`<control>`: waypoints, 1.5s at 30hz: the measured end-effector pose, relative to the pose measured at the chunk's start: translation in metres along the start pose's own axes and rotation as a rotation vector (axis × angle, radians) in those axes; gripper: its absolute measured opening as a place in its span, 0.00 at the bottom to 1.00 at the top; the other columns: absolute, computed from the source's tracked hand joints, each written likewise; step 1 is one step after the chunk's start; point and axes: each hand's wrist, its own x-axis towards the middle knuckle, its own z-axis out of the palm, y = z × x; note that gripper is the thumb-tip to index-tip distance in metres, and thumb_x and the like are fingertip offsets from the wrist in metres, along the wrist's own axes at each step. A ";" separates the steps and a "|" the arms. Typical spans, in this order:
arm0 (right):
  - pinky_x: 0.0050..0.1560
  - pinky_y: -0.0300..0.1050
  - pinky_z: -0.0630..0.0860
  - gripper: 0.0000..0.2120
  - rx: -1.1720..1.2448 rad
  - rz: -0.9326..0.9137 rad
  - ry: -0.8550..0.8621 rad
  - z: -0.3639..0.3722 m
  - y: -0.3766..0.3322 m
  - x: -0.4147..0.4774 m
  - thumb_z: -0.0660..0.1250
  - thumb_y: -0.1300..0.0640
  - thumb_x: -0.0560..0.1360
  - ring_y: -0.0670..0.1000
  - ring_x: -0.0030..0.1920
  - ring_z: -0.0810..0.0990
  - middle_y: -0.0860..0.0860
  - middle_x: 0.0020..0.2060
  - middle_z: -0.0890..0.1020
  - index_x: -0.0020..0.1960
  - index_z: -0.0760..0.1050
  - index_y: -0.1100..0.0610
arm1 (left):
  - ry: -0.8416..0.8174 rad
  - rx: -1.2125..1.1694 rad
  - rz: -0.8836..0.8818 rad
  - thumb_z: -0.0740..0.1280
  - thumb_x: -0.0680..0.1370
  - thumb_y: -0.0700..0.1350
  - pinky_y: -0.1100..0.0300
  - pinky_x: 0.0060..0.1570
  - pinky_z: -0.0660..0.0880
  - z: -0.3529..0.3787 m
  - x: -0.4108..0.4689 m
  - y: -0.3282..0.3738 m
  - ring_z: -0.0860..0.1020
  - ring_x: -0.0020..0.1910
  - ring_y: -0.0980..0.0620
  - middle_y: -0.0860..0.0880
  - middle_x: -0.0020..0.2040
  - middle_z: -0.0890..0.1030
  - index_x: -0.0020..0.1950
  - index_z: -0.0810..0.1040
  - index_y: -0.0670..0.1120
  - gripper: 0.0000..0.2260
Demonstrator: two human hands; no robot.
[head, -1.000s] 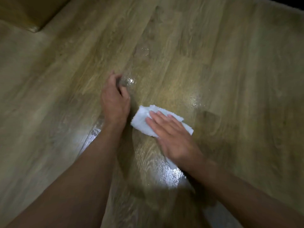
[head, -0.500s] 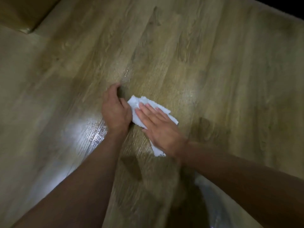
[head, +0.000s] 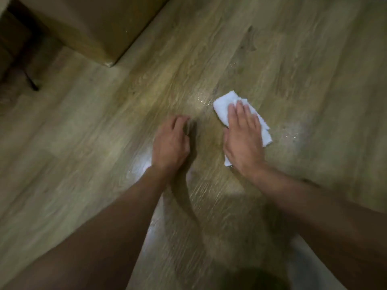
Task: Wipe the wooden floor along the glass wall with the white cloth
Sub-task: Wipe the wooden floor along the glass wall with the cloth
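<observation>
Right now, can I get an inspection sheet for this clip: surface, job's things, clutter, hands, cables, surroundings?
Surface: floor, wood planks, wet glints beside the cloth, bright light patches near the arms.
Job's things: cloth, white, folded, lying flat on the floor.
Clutter: nothing seen.
Hands: right hand presses flat on the cloth, fingers straight; left hand rests on the floor beside it, fingers bent, holding nothing.
Cables: nothing seen.
Surroundings: cabinet, wooden, its corner at upper left; leg, thin and dark, at the left edge.
</observation>
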 end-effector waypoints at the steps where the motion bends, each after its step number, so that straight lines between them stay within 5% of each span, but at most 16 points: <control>1: 0.77 0.53 0.45 0.28 -0.025 -0.070 0.006 0.006 -0.010 -0.003 0.55 0.58 0.81 0.56 0.78 0.48 0.59 0.77 0.52 0.77 0.48 0.60 | 0.024 0.029 -0.025 0.61 0.73 0.36 0.48 0.55 0.73 -0.003 0.007 -0.013 0.74 0.57 0.41 0.41 0.60 0.75 0.62 0.75 0.41 0.17; 5: 0.76 0.54 0.52 0.26 -0.029 -0.635 -0.067 0.019 -0.015 -0.045 0.54 0.51 0.83 0.55 0.77 0.53 0.57 0.77 0.57 0.77 0.53 0.59 | 0.135 0.031 -0.136 0.61 0.74 0.35 0.48 0.57 0.71 0.000 0.011 -0.039 0.74 0.58 0.39 0.38 0.59 0.76 0.55 0.76 0.36 0.12; 8: 0.76 0.50 0.51 0.23 0.020 -0.847 -0.173 0.020 0.008 -0.047 0.51 0.52 0.82 0.50 0.76 0.55 0.51 0.76 0.60 0.77 0.54 0.52 | 0.164 0.030 -0.114 0.59 0.73 0.36 0.48 0.58 0.72 0.006 0.008 -0.039 0.74 0.58 0.40 0.39 0.59 0.76 0.54 0.76 0.36 0.11; 12: 0.76 0.50 0.53 0.32 0.001 -0.649 -0.155 0.018 0.004 0.004 0.64 0.59 0.77 0.49 0.76 0.57 0.50 0.75 0.61 0.76 0.54 0.51 | 0.160 0.019 -0.140 0.58 0.73 0.40 0.49 0.56 0.72 0.003 0.009 -0.039 0.74 0.58 0.41 0.41 0.60 0.76 0.55 0.76 0.38 0.14; 16: 0.74 0.51 0.56 0.26 -0.022 -0.392 0.034 0.023 -0.043 0.034 0.63 0.59 0.78 0.54 0.74 0.63 0.55 0.74 0.65 0.74 0.62 0.57 | 0.185 0.006 -0.175 0.62 0.74 0.39 0.51 0.55 0.71 0.004 0.010 -0.042 0.74 0.56 0.44 0.42 0.58 0.76 0.55 0.76 0.38 0.12; 21: 0.74 0.56 0.60 0.25 -0.070 -0.639 0.008 0.028 -0.055 -0.023 0.55 0.50 0.82 0.58 0.75 0.59 0.60 0.74 0.62 0.75 0.59 0.62 | 0.215 -0.038 -0.194 0.64 0.76 0.44 0.51 0.53 0.71 0.002 0.010 -0.044 0.74 0.53 0.43 0.42 0.55 0.78 0.53 0.77 0.38 0.11; 25: 0.76 0.52 0.55 0.26 -0.072 -0.784 -0.166 0.015 -0.026 0.015 0.56 0.58 0.80 0.53 0.76 0.56 0.56 0.76 0.58 0.77 0.54 0.56 | 0.195 -0.014 -0.195 0.62 0.75 0.41 0.51 0.52 0.71 0.002 0.010 -0.044 0.74 0.52 0.42 0.43 0.55 0.77 0.54 0.76 0.40 0.10; 32: 0.76 0.55 0.48 0.34 0.094 -0.122 -0.232 0.015 -0.088 0.144 0.59 0.57 0.77 0.57 0.77 0.44 0.52 0.78 0.48 0.78 0.46 0.54 | 0.160 0.089 -0.190 0.57 0.70 0.42 0.51 0.55 0.69 0.001 0.013 -0.043 0.71 0.51 0.43 0.42 0.52 0.75 0.53 0.74 0.42 0.14; 35: 0.76 0.54 0.49 0.29 0.115 -0.259 -0.207 0.022 -0.111 0.124 0.57 0.49 0.80 0.55 0.77 0.48 0.53 0.78 0.51 0.77 0.51 0.55 | 0.170 0.080 -0.191 0.58 0.70 0.42 0.50 0.56 0.69 0.003 0.013 -0.043 0.71 0.51 0.43 0.42 0.52 0.75 0.53 0.74 0.41 0.14; 40: 0.75 0.52 0.55 0.23 0.194 -0.570 -0.190 0.021 -0.080 0.083 0.58 0.56 0.81 0.50 0.76 0.58 0.50 0.75 0.62 0.75 0.60 0.52 | 0.172 0.047 -0.205 0.62 0.70 0.39 0.51 0.53 0.70 0.003 0.013 -0.045 0.72 0.49 0.43 0.44 0.48 0.75 0.48 0.74 0.42 0.08; 45: 0.75 0.56 0.53 0.27 0.079 -0.244 -0.112 0.030 -0.090 0.163 0.58 0.61 0.78 0.56 0.76 0.54 0.53 0.77 0.57 0.75 0.56 0.52 | 0.077 0.131 -0.212 0.58 0.71 0.46 0.50 0.57 0.70 0.004 0.014 -0.047 0.71 0.56 0.44 0.44 0.58 0.74 0.59 0.72 0.44 0.17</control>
